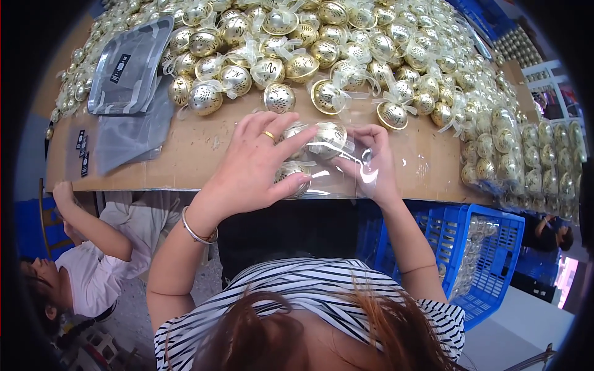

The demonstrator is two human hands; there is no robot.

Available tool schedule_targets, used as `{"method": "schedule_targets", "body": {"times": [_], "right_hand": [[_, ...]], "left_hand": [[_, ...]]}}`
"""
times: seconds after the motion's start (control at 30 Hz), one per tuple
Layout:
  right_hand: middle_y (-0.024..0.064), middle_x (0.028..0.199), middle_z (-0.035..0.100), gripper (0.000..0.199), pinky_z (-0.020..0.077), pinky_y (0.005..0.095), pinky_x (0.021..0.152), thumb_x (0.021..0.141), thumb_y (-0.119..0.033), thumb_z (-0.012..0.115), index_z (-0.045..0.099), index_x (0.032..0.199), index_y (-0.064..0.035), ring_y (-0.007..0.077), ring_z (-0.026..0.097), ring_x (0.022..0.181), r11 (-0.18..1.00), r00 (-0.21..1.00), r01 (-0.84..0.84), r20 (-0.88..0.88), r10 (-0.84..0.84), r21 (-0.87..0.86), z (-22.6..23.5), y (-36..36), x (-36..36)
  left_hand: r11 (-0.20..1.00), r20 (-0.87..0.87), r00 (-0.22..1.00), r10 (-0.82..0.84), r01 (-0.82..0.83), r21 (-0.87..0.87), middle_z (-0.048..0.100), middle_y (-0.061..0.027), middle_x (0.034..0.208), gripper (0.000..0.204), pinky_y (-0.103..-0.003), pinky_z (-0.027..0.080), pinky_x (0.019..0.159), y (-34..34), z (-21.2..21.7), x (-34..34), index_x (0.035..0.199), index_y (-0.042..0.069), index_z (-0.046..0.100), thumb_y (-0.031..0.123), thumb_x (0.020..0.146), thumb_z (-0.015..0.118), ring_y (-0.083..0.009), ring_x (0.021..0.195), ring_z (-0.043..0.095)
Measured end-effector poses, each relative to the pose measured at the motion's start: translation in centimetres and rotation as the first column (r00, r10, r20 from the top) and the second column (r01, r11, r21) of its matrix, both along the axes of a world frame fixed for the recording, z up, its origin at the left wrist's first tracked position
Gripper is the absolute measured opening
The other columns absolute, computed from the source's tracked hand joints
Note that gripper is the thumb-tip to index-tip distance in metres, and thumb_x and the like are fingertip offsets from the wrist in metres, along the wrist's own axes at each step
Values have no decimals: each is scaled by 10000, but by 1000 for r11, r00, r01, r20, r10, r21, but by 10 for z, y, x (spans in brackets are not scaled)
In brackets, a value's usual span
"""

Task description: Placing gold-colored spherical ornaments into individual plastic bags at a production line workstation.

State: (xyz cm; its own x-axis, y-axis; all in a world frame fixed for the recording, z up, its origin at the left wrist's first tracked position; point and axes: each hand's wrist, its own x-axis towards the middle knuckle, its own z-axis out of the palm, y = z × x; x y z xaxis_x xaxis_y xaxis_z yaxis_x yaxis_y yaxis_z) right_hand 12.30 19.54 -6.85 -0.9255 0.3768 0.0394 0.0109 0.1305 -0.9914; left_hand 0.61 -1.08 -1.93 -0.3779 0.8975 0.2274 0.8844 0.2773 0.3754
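My left hand (250, 164) rests over a clear plastic bag (331, 179) at the near edge of the wooden table (204, 145), its fingers pressing gold perforated balls (329, 137) inside the bag. A gold ring and a silver bangle are on that hand and wrist. My right hand (374, 161) grips the bag's right side, fingers curled on the plastic. A big heap of loose gold balls with white ribbon (322, 49) covers the table just beyond both hands.
Stacks of flat clear bags (131, 65) lie at the table's left. Packed bags of gold balls (526, 161) pile up at the right edge. A blue crate (489, 260) with filled bags stands below right. Another person (86, 260) sits at lower left.
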Motion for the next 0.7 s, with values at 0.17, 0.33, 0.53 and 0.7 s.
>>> {"method": "schedule_targets", "body": {"times": [0.17,0.33,0.53,0.7], "right_hand": [[144,1114,633,243,477,301,815,740,-44,723,648,966,4,192,614,1005,893,996,-86,72,61,441,-1,17,-7],[178,1008,638,209,481,350,750,830,-82,589,616,1034,-42,308,616,915,433,989,-115,143,-33,894,113,20,-85],[158,1077,647,672,439,403,940,707,-349,718,502,1302,-123,320,611,1009,-7,904,-416,414,101,909,102,-61,-269],[153,1162,610,687,514,328,808,703,-188,702,468,1340,-81,225,621,965,302,900,-379,273,341,875,132,-27,-251]], "left_hand": [[998,-57,997,-51,53,29,400,-146,1399,476,-531,192,1093,11,-5,1,1294,296,546,295,818,538,-373,1261,339],[999,-112,993,-26,30,35,452,-168,1357,442,-543,201,1084,8,-4,3,1277,300,555,318,836,530,-369,1250,374],[998,-84,995,-51,54,40,447,-174,1360,440,-544,222,1078,10,-6,5,1258,275,573,326,822,532,-375,1244,382],[997,-74,996,-54,58,59,428,-160,1377,471,-534,211,1089,10,-10,6,1278,286,555,318,808,534,-376,1256,366]]}}
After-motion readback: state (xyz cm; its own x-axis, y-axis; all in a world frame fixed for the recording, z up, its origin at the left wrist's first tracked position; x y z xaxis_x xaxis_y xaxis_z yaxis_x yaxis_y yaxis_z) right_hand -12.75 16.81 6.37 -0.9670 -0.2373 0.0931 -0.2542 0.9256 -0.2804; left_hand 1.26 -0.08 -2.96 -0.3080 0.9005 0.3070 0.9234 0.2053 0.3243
